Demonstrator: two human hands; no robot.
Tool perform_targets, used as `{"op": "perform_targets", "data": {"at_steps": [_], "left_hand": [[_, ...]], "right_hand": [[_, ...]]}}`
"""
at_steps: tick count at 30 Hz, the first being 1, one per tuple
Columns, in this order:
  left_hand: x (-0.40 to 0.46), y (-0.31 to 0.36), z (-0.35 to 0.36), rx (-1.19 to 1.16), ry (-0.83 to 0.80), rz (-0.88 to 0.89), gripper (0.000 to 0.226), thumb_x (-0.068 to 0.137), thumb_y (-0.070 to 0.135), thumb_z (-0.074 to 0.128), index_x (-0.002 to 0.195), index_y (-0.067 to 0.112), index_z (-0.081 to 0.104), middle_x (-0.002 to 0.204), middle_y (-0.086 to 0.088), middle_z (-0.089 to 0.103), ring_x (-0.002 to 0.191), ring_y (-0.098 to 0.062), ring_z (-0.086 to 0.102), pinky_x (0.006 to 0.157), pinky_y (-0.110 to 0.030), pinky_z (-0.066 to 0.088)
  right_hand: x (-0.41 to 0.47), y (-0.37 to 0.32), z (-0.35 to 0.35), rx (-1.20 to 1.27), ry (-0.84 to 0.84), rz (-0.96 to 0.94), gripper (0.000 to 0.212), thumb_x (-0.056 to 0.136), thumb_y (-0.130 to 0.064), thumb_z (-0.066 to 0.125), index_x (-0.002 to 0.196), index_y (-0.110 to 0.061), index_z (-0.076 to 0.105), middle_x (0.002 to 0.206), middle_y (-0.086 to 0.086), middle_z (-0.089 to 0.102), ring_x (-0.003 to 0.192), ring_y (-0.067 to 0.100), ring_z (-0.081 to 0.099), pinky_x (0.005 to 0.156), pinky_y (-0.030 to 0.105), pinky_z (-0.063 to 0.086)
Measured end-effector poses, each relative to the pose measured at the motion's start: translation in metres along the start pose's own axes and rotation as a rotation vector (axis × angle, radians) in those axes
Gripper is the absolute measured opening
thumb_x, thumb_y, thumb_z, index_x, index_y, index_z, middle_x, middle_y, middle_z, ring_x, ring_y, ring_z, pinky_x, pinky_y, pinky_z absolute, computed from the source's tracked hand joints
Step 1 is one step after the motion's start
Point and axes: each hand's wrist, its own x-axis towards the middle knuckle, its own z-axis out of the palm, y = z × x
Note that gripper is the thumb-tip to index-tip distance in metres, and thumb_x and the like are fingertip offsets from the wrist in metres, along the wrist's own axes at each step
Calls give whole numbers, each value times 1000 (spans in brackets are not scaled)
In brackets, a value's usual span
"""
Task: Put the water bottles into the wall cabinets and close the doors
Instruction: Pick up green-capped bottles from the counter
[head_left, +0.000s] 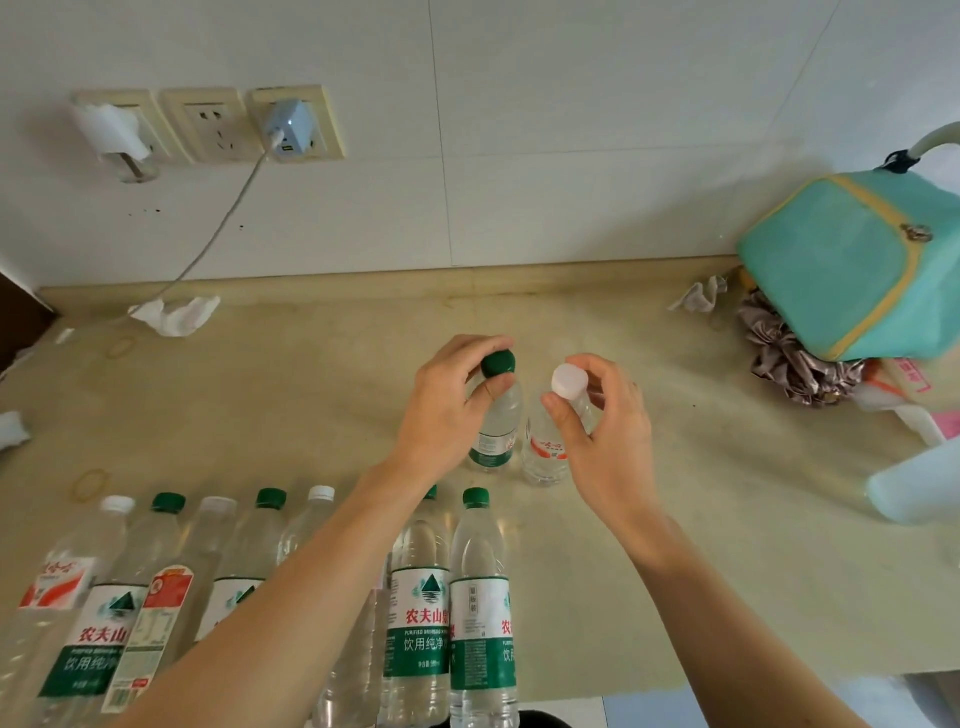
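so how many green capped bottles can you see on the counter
5. One in the left hand, its green cap pinched. Four in the front row, caps at (partly behind the left arm) and. The arm may hide more.

We counted nine water bottles in all. Seven stood in a row along the lower left of the frame: four with green caps (476, 497) and three with white caps (117, 503). Two more stood at centre, one green-capped bottle (496, 415) and one white-capped bottle (548, 441). At upper left were three wall sockets (213, 124). We saw two rubber bands (91, 484) at left, and one teal bag (852, 265) at right.
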Motion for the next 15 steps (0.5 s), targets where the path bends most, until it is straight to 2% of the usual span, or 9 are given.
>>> {"op": "perform_targets", "data": {"at_steps": [2,3,6,8,10,11,13,15], "left_hand": [[0,-3,-1,-14,-13,-22,45,93,18,72,137,16,60,125,6,63,121,-9,60,107,-34,48],[0,-6,-1,-20,-29,-56,54,92,24,74,142,20,55,127,13,62,123,-3,58,109,-27,46],[-7,-22,2,7,-105,-196,91,78,43,84,153,37,33,125,34,52,120,16,49,102,-5,37],[-15,-36,9,-6,-125,-295,106,70,41,90,154,37,27,127,32,52,120,12,51,102,-10,37],[-21,-51,17,-29,-145,-370,106,68,35,93,153,32,29,136,19,56,125,-3,55,107,-26,42],[-24,-58,19,-33,-158,-400,102,69,33,93,151,33,32,137,16,56,124,-4,56,107,-27,44],[-27,-67,24,-28,-184,-440,90,69,33,93,141,39,37,129,23,57,114,11,57,97,-14,46],[-26,-72,26,-27,-200,-460,83,70,35,92,132,44,38,120,29,57,105,24,53,81,-3,44]], "right_hand": [[-5,5,2,39,0,10,45,91,-38,72,129,-39,49,121,-28,52,117,15,52,100,36,47],[-8,8,2,72,-10,42,56,88,-44,74,135,-41,44,125,-31,49,121,13,52,102,33,45],[-18,23,6,175,-74,221,97,75,-51,84,152,-37,28,139,-16,47,129,7,50,106,29,44],[-23,39,10,196,-131,316,110,70,-48,89,157,-33,23,144,-13,47,131,8,51,109,33,45],[-27,53,14,205,-195,391,108,71,-42,91,156,-32,25,146,-15,48,132,9,53,110,36,46],[-27,59,15,212,-220,420,105,71,-39,92,154,-33,29,145,-17,51,129,6,55,108,34,47],[-24,70,17,217,-258,434,93,69,-32,93,147,-35,41,135,-23,60,118,-4,60,100,27,51],[-18,77,19,203,-295,431,85,66,-33,94,139,-36,50,125,-24,66,112,-5,63,96,28,53]]}}
